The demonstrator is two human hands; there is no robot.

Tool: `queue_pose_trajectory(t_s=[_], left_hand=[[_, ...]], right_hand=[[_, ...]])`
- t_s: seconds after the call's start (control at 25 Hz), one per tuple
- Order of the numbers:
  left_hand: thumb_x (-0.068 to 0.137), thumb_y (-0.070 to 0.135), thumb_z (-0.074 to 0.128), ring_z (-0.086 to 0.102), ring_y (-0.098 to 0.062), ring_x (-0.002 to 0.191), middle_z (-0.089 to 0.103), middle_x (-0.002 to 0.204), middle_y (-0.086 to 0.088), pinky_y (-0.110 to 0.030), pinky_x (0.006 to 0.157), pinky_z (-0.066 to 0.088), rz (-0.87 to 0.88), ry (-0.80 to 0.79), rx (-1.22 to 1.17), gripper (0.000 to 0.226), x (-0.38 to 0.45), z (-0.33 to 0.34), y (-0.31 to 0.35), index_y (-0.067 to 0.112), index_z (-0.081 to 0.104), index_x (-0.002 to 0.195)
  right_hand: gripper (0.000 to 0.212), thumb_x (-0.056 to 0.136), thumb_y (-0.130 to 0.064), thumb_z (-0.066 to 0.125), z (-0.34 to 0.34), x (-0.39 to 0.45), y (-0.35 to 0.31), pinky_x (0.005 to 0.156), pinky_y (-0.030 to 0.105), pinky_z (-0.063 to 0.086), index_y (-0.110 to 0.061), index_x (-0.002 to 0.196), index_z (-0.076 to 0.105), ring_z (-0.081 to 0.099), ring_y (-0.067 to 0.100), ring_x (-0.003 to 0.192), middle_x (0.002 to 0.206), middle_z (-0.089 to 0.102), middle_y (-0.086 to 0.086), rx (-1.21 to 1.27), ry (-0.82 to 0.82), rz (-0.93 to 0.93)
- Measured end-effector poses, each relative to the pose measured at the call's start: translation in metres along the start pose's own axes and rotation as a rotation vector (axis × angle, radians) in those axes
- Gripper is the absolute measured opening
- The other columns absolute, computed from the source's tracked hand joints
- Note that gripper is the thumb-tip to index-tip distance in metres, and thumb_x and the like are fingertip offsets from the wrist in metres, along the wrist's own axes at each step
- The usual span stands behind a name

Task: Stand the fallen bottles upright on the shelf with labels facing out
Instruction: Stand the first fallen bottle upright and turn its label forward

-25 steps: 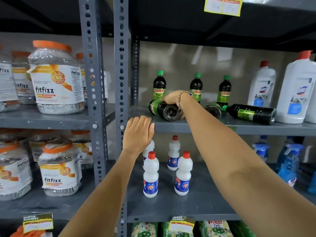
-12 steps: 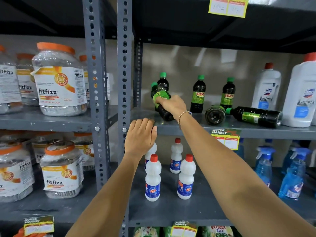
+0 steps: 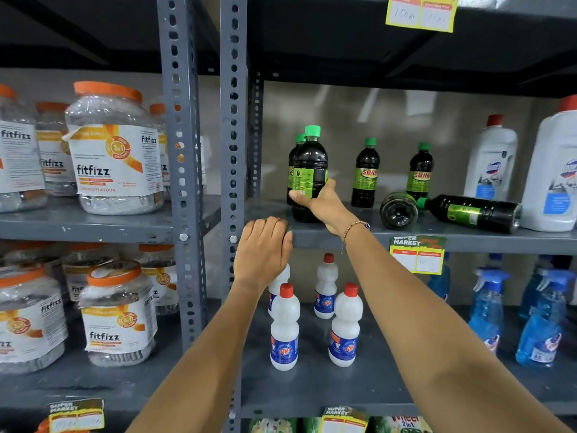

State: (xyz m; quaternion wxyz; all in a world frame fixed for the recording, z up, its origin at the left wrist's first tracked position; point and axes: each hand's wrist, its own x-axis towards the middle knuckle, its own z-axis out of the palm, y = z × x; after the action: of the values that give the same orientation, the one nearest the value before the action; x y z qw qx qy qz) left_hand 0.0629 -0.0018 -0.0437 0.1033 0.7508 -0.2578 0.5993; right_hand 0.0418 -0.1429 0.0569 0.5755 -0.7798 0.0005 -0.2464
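Note:
My right hand [image 3: 321,205] is shut on a dark green-capped bottle [image 3: 309,164], which stands upright near the left end of the grey shelf [image 3: 468,237]; the back of its label with small print and a barcode faces me. Another upright bottle is mostly hidden right behind it. Two more upright bottles [image 3: 366,173] [image 3: 420,171] show their Sunny labels. Two dark bottles lie on their sides: one with its base toward me [image 3: 399,211], one lengthwise [image 3: 474,212] with its cap pointing left. My left hand [image 3: 263,250] grips the shelf's front edge.
White detergent bottles [image 3: 490,159] stand at the shelf's right end. Below are small white red-capped bottles [image 3: 284,328] and blue spray bottles [image 3: 487,310]. Grey perforated uprights [image 3: 232,151] divide off the left bay of fitfizz jars [image 3: 112,151]. A price tag [image 3: 416,254] hangs on the shelf edge.
My right hand has lifted the leftmost fallen bottle from lying, through a tilt, to standing upright on the shelf. My left hand has stayed on the shelf edge.

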Motion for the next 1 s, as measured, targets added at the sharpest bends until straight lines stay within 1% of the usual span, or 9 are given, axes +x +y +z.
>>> queue_pose_trajectory(t_s=[0.12,0.2,0.24,0.36,0.44,0.56,0.68,0.84,1.0], left_hand=[[0.097,0.03,0.036,0.058,-0.023,0.077,0.063,0.088,-0.003,-0.036,0.076,0.045,0.003,0.016,-0.015,0.032,-0.0009,-0.0002,0.0005,0.012,0.062,0.097],[0.097,0.03,0.036,0.058,-0.023,0.077,0.064,0.087,-0.003,-0.036,0.076,0.046,0.004,0.02,-0.024,0.032,-0.0004,-0.0002,-0.0007,0.012,0.062,0.097],[0.097,0.03,0.036,0.058,-0.023,0.077,0.064,0.087,-0.003,-0.036,0.076,0.045,0.006,0.016,-0.023,0.032,-0.0001,-0.0001,-0.001,0.012,0.062,0.097],[0.097,0.03,0.036,0.058,-0.023,0.078,0.064,0.088,-0.003,-0.036,0.077,0.044,0.006,-0.01,-0.015,0.033,-0.0003,0.0008,-0.0011,0.012,0.062,0.097],[0.097,0.031,0.035,0.058,-0.023,0.079,0.064,0.089,-0.003,-0.037,0.078,0.044,0.005,-0.022,-0.019,0.033,-0.0006,0.0013,-0.0011,0.012,0.062,0.098],[0.097,0.031,0.036,0.058,-0.023,0.079,0.064,0.089,-0.003,-0.037,0.078,0.044,-0.002,-0.022,-0.018,0.033,-0.001,0.0007,-0.0011,0.012,0.062,0.098],[0.098,0.031,0.035,0.058,-0.023,0.079,0.063,0.089,-0.003,-0.036,0.078,0.044,0.0,-0.018,-0.015,0.033,-0.0012,0.0001,-0.0007,0.012,0.062,0.097],[0.098,0.031,0.034,0.057,-0.023,0.078,0.063,0.087,-0.003,-0.036,0.077,0.044,-0.003,-0.02,-0.021,0.034,-0.0003,-0.0001,-0.001,0.012,0.061,0.096],[0.097,0.032,0.032,0.059,-0.023,0.079,0.064,0.089,-0.003,-0.037,0.077,0.046,0.004,0.0,-0.023,0.036,-0.001,0.0006,-0.0014,0.012,0.062,0.097]], right_hand=[[0.058,0.079,-0.007,0.073,-0.0023,-0.0001,-0.0003,0.081,0.022,0.04,-0.014,0.115,0.028,0.05,0.016,0.106,0.118,0.054,0.007,0.029,0.013,0.051],[0.056,0.077,0.0,0.069,-0.0037,-0.0012,-0.002,0.066,0.018,0.037,-0.011,0.117,0.031,0.051,0.014,0.099,0.107,0.054,0.005,0.051,0.02,0.07],[0.058,0.076,0.001,0.069,-0.0042,-0.0019,-0.0027,0.065,0.017,0.037,-0.008,0.121,0.033,0.053,0.014,0.099,0.105,0.055,0.004,0.047,0.019,0.069],[0.071,0.073,-0.001,0.077,-0.0029,0.0005,0.002,0.083,0.024,0.044,-0.007,0.127,0.032,0.052,0.02,0.111,0.115,0.055,0.006,-0.014,0.003,0.059],[0.075,0.073,-0.007,0.08,-0.0004,-0.0002,0.0036,0.091,0.029,0.043,-0.007,0.128,0.029,0.05,0.019,0.112,0.115,0.052,0.004,-0.073,0.011,0.03],[0.076,0.077,-0.011,0.078,0.0009,-0.0042,-0.0004,0.086,0.026,0.042,-0.006,0.13,0.025,0.049,0.016,0.104,0.109,0.05,0.002,-0.108,0.028,0.001],[0.059,0.079,-0.007,0.074,-0.0009,-0.0045,-0.0012,0.077,0.024,0.043,-0.009,0.119,0.031,0.055,0.021,0.106,0.097,0.053,0.0,-0.089,0.048,0.033],[0.075,0.072,-0.019,0.083,0.0007,-0.0038,0.0017,0.086,0.028,0.042,-0.008,0.124,0.031,0.052,0.018,0.1,0.107,0.054,0.002,-0.194,0.084,0.004],[0.058,0.078,-0.006,0.072,0.0012,-0.0023,-0.0001,0.078,0.026,0.043,-0.009,0.117,0.03,0.056,0.019,0.101,0.107,0.056,0.008,-0.084,0.071,0.048]])
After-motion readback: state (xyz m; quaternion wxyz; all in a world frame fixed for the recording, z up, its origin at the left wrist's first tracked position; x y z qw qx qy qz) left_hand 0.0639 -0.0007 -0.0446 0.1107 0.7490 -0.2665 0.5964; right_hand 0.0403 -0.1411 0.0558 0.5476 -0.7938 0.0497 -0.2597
